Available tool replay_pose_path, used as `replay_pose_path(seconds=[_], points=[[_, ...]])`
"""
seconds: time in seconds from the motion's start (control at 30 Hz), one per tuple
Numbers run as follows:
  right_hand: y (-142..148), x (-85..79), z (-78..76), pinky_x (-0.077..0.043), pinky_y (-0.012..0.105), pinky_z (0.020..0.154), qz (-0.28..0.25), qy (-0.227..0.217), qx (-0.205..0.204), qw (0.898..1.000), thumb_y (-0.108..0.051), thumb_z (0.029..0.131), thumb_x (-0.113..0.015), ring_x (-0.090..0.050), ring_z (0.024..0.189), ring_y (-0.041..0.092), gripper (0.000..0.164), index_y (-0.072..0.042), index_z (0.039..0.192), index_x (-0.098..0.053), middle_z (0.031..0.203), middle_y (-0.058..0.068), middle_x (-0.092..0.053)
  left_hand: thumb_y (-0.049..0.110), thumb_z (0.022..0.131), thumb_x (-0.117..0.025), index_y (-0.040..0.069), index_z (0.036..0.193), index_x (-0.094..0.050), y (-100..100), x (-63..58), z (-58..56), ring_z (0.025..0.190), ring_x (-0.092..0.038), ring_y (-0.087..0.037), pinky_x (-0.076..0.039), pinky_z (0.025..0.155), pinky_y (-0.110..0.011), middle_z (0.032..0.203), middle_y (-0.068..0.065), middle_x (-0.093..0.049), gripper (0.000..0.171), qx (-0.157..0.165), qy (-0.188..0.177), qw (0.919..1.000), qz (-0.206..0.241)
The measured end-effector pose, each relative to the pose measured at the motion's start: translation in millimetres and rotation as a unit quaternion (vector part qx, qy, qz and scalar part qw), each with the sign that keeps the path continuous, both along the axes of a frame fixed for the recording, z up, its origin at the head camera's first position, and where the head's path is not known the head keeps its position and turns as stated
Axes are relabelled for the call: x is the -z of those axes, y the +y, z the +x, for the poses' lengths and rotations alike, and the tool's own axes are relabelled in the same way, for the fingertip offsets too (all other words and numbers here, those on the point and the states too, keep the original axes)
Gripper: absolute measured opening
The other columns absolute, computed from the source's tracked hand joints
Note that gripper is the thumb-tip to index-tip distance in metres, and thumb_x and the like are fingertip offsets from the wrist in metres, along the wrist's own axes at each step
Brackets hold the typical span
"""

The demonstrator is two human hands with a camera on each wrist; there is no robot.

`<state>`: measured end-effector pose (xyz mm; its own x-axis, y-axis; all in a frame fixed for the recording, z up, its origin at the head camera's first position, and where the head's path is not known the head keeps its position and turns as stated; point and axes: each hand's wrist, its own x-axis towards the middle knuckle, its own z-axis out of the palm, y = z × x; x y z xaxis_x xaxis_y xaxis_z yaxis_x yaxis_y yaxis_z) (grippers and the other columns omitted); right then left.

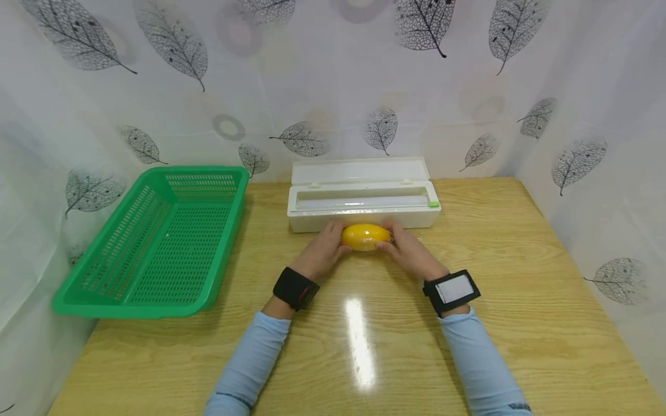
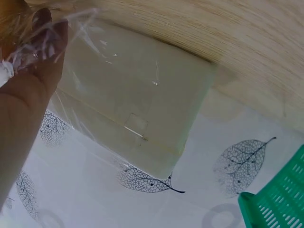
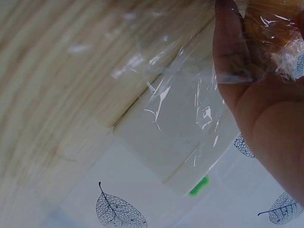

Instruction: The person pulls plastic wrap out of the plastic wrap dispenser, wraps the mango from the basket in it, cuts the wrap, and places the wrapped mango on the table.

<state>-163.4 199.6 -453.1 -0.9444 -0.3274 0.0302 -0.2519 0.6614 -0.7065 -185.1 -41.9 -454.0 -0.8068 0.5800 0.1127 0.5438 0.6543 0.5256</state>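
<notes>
A smooth yellow oval fruit (image 1: pixel 366 236), mango-like in shape, is covered in clear cling film (image 2: pixel 45 45) at the middle of the table. The left hand (image 1: pixel 321 252) grips its left end and the right hand (image 1: pixel 414 254) its right end, with thumbs on the near side. Loose film bunches around the fingers in both wrist views. Just behind the hands stands a white cling film box (image 1: pixel 364 218), its lid raised and a roll (image 1: pixel 364 202) inside. The far fingertips are partly hidden behind the fruit.
A green slotted plastic basket (image 1: pixel 215 260) stands at the left of the wooden table (image 1: pixel 520 323). The box has a green slider (image 1: pixel 434 204) at its right end. A leaf-patterned curtain (image 1: pixel 333 75) hangs behind the table and at its sides.
</notes>
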Motion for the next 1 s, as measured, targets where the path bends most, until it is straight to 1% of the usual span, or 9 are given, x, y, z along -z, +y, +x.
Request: replay_pose_path(seconds=[0.07, 0.17, 0.3, 0.4, 0.5, 0.63, 0.77, 0.9, 1.0], points=[[-0.2, 0.2, -0.2, -0.050, 0.047, 0.090, 0.003, 0.004, 0.002, 1.000, -0.017, 0.100, -0.059, -0.060, 0.101, 0.029, 0.042, 0.000, 0.134, -0.041, 0.117, 0.022, -0.061, 0.024, 0.099, -0.061, 0.006, 0.137, -0.040, 0.1, 1.0, -0.3, 0.111, -0.055, -0.023, -0.049, 0.097, -0.037, 0.122, -0.014, -0.051, 0.047, -0.001, -0.002, 1.0000, 0.005], [-0.3, 0.8, -0.4, -0.050, 0.047, 0.091, 0.006, 0.007, 0.008, 1.000, -0.016, 0.100, -0.059, -0.060, 0.101, 0.028, 0.041, 0.001, 0.134, -0.043, 0.117, 0.022, -0.062, 0.025, 0.097, -0.064, 0.006, 0.137, -0.040, 0.5, 2.7, -1.0, 0.110, -0.055, -0.023, -0.049, 0.096, -0.038, 0.122, -0.014, -0.050, 0.050, -0.001, -0.004, 0.9999, 0.011], [-0.9, 0.7, -1.0, -0.049, 0.046, 0.091, 0.010, 0.009, 0.010, 1.000, -0.016, 0.101, -0.058, -0.058, 0.101, 0.028, 0.041, 0.003, 0.135, -0.044, 0.117, 0.022, -0.060, 0.023, 0.096, -0.066, 0.004, 0.136, -0.042, 1.0, 2.9, -0.6, 0.110, -0.055, -0.024, -0.049, 0.097, -0.038, 0.121, -0.015, -0.050, 0.050, -0.002, -0.009, 0.9998, 0.020], [-1.4, 0.5, -2.0, -0.047, 0.047, 0.095, 0.011, 0.010, 0.012, 1.000, -0.016, 0.101, -0.057, -0.055, 0.107, 0.030, 0.041, 0.005, 0.134, -0.045, 0.122, 0.022, -0.056, 0.024, 0.098, -0.062, 0.003, 0.135, -0.043, 1.0, 2.1, 0.2, 0.109, -0.056, -0.023, -0.049, 0.096, -0.037, 0.120, -0.014, -0.049, 0.047, -0.006, -0.012, 0.9997, 0.021], [-1.8, 0.3, -2.9, -0.044, 0.050, 0.100, 0.016, 0.018, 0.016, 1.000, -0.018, 0.102, -0.057, -0.052, 0.114, 0.033, 0.040, 0.006, 0.133, -0.049, 0.126, 0.024, -0.052, 0.027, 0.100, -0.059, 0.002, 0.137, -0.042, 0.7, 2.8, -0.7, 0.109, -0.056, -0.023, -0.050, 0.096, -0.037, 0.120, -0.015, -0.050, 0.048, -0.002, -0.005, 0.9999, 0.014], [-2.2, -0.2, -3.6, -0.045, 0.051, 0.099, 0.027, 0.024, 0.025, 0.999, -0.022, 0.103, -0.055, -0.054, 0.113, 0.033, 0.040, 0.005, 0.132, -0.052, 0.125, 0.024, -0.054, 0.030, 0.101, -0.055, 0.003, 0.139, -0.041, 0.9, 3.5, -1.8, 0.110, -0.056, -0.024, -0.049, 0.097, -0.037, 0.123, -0.016, -0.050, 0.048, 0.001, 0.003, 1.0000, 0.006], [-2.3, -0.7, -3.8, -0.045, 0.052, 0.100, 0.038, 0.029, 0.031, 0.998, -0.023, 0.104, -0.052, -0.054, 0.113, 0.034, 0.040, 0.005, 0.133, -0.052, 0.125, 0.024, -0.055, 0.031, 0.102, -0.053, 0.004, 0.142, -0.040, 1.3, 3.1, -1.8, 0.113, -0.056, -0.025, -0.048, 0.099, -0.038, 0.126, -0.017, -0.050, 0.050, -0.003, -0.001, 1.0000, 0.002], [-3.0, -2.4, -3.0, -0.045, 0.053, 0.100, 0.043, 0.031, 0.036, 0.998, -0.023, 0.105, -0.050, -0.055, 0.115, 0.035, 0.040, 0.005, 0.133, -0.052, 0.127, 0.025, -0.055, 0.031, 0.100, -0.058, 0.004, 0.146, -0.036, 1.2, 3.2, -1.0, 0.115, -0.056, -0.027, -0.048, 0.100, -0.041, 0.128, -0.018, -0.050, 0.057, -0.003, -0.010, 0.9999, 0.005], [-3.8, -3.2, -2.3, -0.044, 0.052, 0.101, 0.043, 0.027, 0.041, 0.998, -0.025, 0.105, -0.050, -0.055, 0.116, 0.035, 0.041, 0.003, 0.134, -0.053, 0.129, 0.024, -0.055, 0.029, 0.099, -0.061, 0.004, 0.147, -0.035, 0.4, 4.6, -1.2, 0.116, -0.056, -0.027, -0.047, 0.101, -0.040, 0.129, -0.018, -0.051, 0.061, 0.001, -0.009, 0.9999, 0.009]])
